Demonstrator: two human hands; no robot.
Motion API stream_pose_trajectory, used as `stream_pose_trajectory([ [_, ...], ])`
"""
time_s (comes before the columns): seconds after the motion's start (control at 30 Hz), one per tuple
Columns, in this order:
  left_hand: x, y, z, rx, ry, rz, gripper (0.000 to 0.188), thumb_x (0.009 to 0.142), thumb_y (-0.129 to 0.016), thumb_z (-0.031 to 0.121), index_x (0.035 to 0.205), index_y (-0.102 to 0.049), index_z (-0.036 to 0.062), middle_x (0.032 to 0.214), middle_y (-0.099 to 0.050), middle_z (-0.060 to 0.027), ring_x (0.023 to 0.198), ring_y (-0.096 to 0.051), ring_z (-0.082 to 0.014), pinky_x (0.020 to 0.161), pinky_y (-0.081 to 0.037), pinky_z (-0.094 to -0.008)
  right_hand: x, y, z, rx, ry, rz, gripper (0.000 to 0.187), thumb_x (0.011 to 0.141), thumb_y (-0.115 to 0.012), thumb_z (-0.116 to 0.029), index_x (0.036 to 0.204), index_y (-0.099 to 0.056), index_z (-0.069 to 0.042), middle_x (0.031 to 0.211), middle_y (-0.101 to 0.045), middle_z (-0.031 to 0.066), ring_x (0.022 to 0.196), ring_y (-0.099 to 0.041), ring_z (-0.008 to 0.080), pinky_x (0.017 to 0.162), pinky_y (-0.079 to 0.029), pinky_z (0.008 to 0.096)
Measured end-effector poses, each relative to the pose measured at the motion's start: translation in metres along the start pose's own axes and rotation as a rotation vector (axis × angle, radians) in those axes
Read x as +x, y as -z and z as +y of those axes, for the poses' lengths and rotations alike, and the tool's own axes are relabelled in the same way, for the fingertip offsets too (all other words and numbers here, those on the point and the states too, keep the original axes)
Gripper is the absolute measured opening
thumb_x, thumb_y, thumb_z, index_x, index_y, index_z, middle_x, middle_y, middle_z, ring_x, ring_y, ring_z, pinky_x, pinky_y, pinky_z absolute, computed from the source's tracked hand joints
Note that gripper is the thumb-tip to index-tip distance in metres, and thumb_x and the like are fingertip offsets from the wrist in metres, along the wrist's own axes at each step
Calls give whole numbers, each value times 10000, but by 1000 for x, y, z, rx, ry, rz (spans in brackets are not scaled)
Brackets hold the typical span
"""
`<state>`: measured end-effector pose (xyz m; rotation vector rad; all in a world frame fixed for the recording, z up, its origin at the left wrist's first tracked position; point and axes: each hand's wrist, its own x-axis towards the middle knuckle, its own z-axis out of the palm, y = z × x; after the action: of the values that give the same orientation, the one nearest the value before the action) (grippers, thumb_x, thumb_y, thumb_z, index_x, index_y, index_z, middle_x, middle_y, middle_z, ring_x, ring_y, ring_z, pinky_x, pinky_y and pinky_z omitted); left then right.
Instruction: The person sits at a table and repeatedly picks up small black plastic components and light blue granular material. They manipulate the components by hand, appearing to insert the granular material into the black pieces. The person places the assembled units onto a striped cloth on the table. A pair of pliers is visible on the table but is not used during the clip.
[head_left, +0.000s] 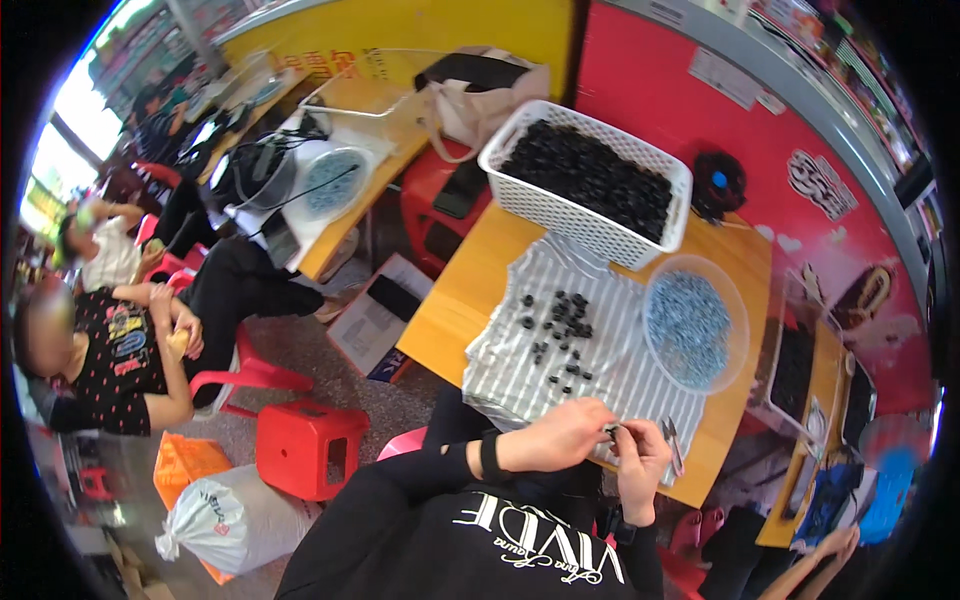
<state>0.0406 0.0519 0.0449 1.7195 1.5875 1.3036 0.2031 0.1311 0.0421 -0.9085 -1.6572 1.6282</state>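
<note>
Over the near edge of the table, my left hand [562, 434] and my right hand [641, 466] meet, their fingers pinched around a small dark piece [611, 430] whose kind is too small to make out. Beyond them a grey-and-white striped cloth [510, 368] is spread out, with several small black parts [570, 318] scattered on it. Close beside my right hand lies a slim metal hand tool [673, 447], perhaps scissors or tweezers. A round clear basin [742, 335] full of small blue-grey pieces [690, 330] stands to the right on the cloth.
At the table's far side stands a white perforated basket [570, 212] heaped with black parts [590, 175]. A red stool [308, 450] and a stuffed white sack [245, 525] are on the floor at left. Another person [120, 345] sits there; hands [835, 545] show at lower right.
</note>
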Motion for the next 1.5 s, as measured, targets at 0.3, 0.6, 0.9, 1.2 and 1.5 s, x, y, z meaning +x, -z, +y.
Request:
stream_pose_trajectory([
  [0.3,-14,-15,-5,231,-18,30,152,753,-637,74,859,-549,11,856,-572,-148,827,-603,-353,675,-503,-442,0,1,22,284,-144,15,53,911,-649,-8,878,-609,-16,752,-615,22,556,-539,75,495,-404,212],
  [0.6,-15,-24,-10,213,-71,107,142,744,-644,69,808,-531,11,806,-566,-157,778,-606,-363,650,-492,-457,1,-10,32,342,23,91,164,890,-648,28,760,-577,-41,714,-548,10,525,-462,57,490,-374,188],
  [0.9,-6,-25,-25,95,-151,42,169,771,-686,84,773,-537,5,774,-555,-149,743,-601,-367,617,-475,-451,4,3,9,24,138,-21,164,854,-618,109,743,-562,2,740,-542,37,585,-467,69,494,-338,217],
  [1.2,-1,-26,-20,3,-196,72,224,786,-726,145,798,-553,3,786,-559,-146,737,-596,-362,627,-479,-434,4,11,4,45,58,-43,110,865,-589,117,811,-602,23,787,-562,27,681,-518,68,581,-393,217],
  [1.5,11,-20,-11,-194,-17,181,341,772,-787,193,993,-633,-15,874,-600,-136,806,-612,-308,707,-498,-375,1,15,12,175,68,-73,267,980,-548,-28,1212,-660,42,955,-582,8,753,-528,60,621,-426,194],
])
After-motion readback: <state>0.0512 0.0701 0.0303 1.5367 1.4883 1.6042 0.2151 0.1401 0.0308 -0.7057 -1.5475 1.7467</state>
